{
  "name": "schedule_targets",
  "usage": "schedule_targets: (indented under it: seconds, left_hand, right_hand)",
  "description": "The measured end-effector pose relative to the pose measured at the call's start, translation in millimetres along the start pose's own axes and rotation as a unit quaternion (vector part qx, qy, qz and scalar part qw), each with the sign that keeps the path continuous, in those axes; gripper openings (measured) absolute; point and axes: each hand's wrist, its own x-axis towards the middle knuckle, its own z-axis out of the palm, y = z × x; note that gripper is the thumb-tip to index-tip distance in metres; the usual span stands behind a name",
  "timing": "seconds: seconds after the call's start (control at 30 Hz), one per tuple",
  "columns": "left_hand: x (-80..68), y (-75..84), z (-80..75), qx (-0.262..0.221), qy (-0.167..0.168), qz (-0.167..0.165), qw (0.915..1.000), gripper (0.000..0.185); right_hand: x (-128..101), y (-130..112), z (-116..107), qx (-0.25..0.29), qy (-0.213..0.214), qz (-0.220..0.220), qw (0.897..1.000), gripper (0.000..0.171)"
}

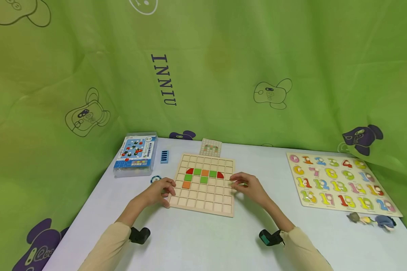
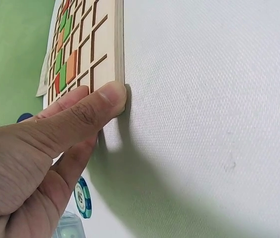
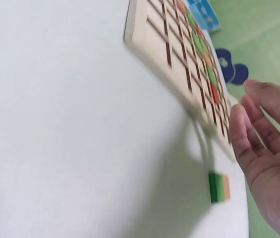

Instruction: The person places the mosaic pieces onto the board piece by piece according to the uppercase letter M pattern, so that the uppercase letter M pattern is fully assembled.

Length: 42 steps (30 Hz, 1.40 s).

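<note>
In the middle of the white counter [image 1: 203, 241] the wooden grid board [image 1: 203, 197] lies flat between your two hands. It looks like a stiff, light slab of wood, so you can judge it will slide easily on the smooth cloth and lift without bending. The loose coloured tiles [image 1: 201, 174] sit in its cells and would likely spill if you tilt it; take it by opposite edges and keep it level. Your left hand [image 1: 160, 192] grips the near left corner, thumb [image 2: 111, 99] pressed on the edge. Your right hand [image 1: 245, 184] hovers at the right edge with fingers loosely extended, holding nothing. The right wrist view is blurred; a small green and orange piece [image 3: 219, 187] lies beside the board there, and the head view hides it behind your hand.
</note>
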Motion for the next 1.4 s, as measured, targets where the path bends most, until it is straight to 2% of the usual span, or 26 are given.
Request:
schedule_targets:
  seconds: [0.1, 0.2, 0.27, 0.37, 0.63, 0.77, 0.87, 1.03, 1.17, 1.4]
  left_hand:
    - [-0.1, -0.9, -0.5, 0.002, -0.001, 0.004, 1.0, 0.028]
    - [0.0, -1.8, -0.8, 0.005, 0.001, 0.004, 1.0, 0.028]
    - [0.0, -2.4, -1.0, 0.007, 0.003, 0.002, 1.0, 0.028]
    - [0.1, -3.0, -1.1, 0.0, 0.002, 0.0, 1.0, 0.028]
    - [-0.3, -4.2, -1.6, -0.003, 0.001, 0.006, 1.0, 0.028]
    - [-0.6, -4.6, -0.8, -0.006, 0.003, -0.005, 1.0, 0.028]
    - [-0.8, -5.1, 0.2, -0.01, 0.004, -0.012, 0.9999, 0.028]
    - [-1.6, -6.1, 0.7, -0.013, 0.003, -0.004, 0.9999, 0.029]
    - [-1.9, -7.0, 0.7, -0.014, 0.001, 0.012, 0.9998, 0.029]
    - [-0.7, -8.3, 0.9, -0.008, 0.002, 0.012, 0.9999, 0.029]
  right_hand:
    - [-5.4, 1.7, -9.5, -0.01, 0.014, -0.018, 1.0, 0.025]
    - [-9.5, 15.4, -17.6, -0.009, 0.026, -0.024, 0.999, 0.025]
    - [-11.8, 26.2, -22.2, -0.003, 0.033, -0.016, 0.999, 0.026]
    - [-16.8, 30.1, -30.6, -0.004, 0.04, -0.005, 0.999, 0.026]
    - [-28.6, 47.3, -49.8, -0.054, 0.054, 0.017, 0.997, 0.024]
    - [-32.8, 48.9, -52.4, -0.064, 0.045, 0.013, 0.997, 0.024]
    - [-34.6, 40.5, -51.9, -0.068, 0.04, 0.008, 0.997, 0.025]
    - [-34.7, 28.0, -50.7, -0.069, 0.036, 0.013, 0.997, 0.025]
    - [-35.3, 41.3, -49.5, -0.068, 0.039, 0.021, 0.997, 0.026]
    - [-35.1, 63.1, -48.8, -0.064, 0.042, 0.025, 0.997, 0.026]
